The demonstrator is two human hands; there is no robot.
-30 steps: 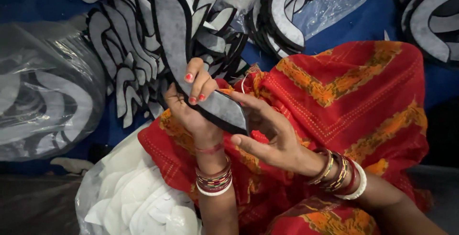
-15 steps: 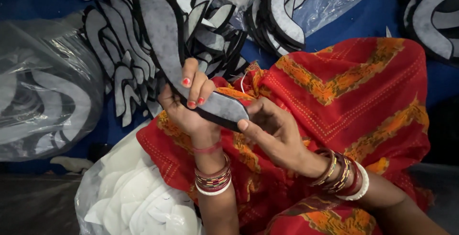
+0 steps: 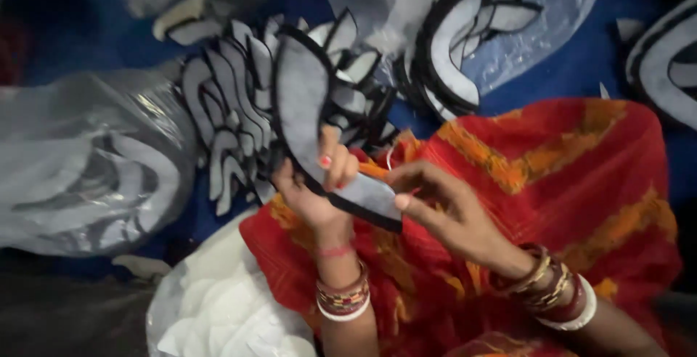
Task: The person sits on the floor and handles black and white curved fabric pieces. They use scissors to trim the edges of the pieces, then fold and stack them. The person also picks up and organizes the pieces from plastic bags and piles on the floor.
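Both hands raised over the lap: left hand [image 3: 316, 183] grip closed around curved grey piece [image 3: 305, 110], right hand [image 3: 435, 201] apparently pinching its lower end.

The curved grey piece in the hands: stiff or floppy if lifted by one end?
Probably fairly stiff: the grey piece stands up past the left hand without drooping. Likely light, since it looks thin and flat. The right hand only fingers its lower end.
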